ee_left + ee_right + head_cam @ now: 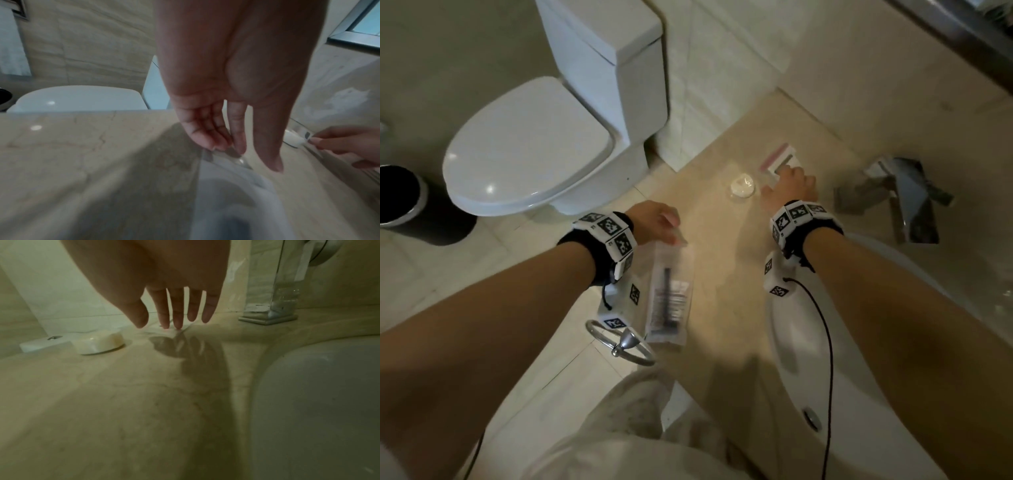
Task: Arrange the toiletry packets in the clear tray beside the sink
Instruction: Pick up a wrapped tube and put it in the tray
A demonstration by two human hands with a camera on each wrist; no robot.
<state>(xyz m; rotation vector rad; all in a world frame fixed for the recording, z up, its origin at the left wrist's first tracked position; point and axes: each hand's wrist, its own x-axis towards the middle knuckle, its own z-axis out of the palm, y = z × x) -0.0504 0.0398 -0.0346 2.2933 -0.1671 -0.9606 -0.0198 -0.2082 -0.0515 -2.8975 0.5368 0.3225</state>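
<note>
A long clear packet [671, 291] is pinched by the left hand [654, 222]. Flat packets [780, 161] are touched by the spread right hand [789, 188]. Most sorting seems left; the tray cannot be made out.

I'm looking down at a beige marble counter [726, 281] under dim, warm light. Left of my left hand [654, 219], a white toilet [534, 137] is standing on pale floor tiles [431, 267] by a dark bin [400, 195]. Beyond my right hand [791, 185], a chrome faucet [904, 195] is gleaming against cream wall tiles [722, 68].
</note>
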